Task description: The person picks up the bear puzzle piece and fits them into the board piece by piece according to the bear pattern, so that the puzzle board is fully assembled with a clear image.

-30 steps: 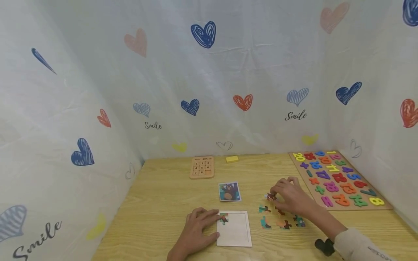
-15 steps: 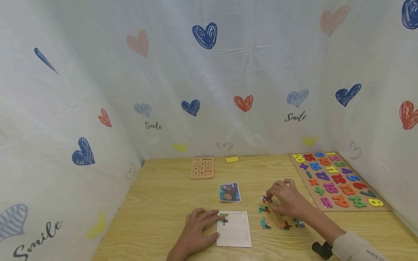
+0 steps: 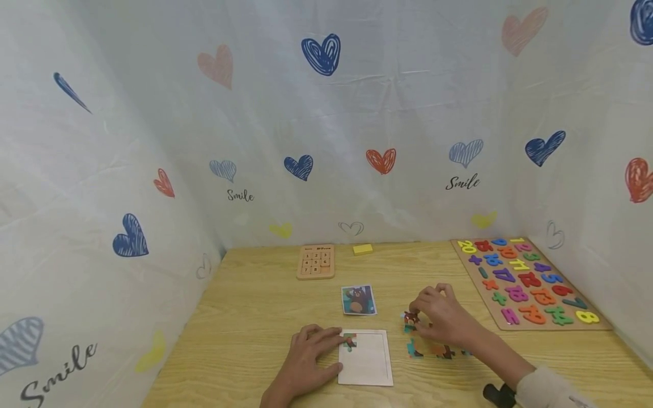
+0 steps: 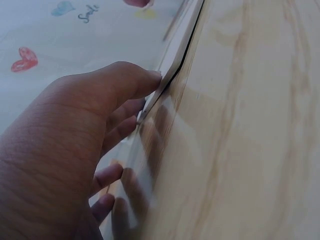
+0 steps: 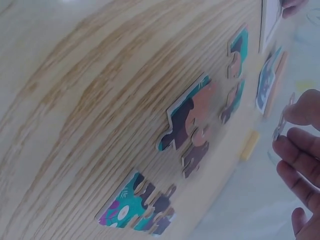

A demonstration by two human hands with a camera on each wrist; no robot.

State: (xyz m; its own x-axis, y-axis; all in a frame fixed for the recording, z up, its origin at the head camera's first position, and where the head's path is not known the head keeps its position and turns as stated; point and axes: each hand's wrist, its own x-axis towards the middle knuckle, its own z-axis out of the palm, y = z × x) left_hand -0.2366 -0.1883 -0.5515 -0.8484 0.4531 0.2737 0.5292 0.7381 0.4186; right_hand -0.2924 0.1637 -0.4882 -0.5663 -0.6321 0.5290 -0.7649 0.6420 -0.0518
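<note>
In the head view, my left hand rests at the left edge of a white puzzle board. Its index fingertip touches a puzzle piece in the board's upper left corner. The left wrist view shows the thumb against the board's edge. My right hand pinches a brown puzzle piece between thumb and index finger, above the table. Several loose puzzle pieces lie beneath and beside that hand, some hidden by it in the head view. Behind the board lies a bear picture card.
A board of coloured numbers lies at the right. Toward the back are a wooden number slide puzzle and a yellow block. A black object sits by the right sleeve. Heart-printed curtains surround the table.
My right hand has moved left and slightly nearer with the pinched puzzle piece, now over the leftmost loose pieces. The left hand and board have stayed put.
</note>
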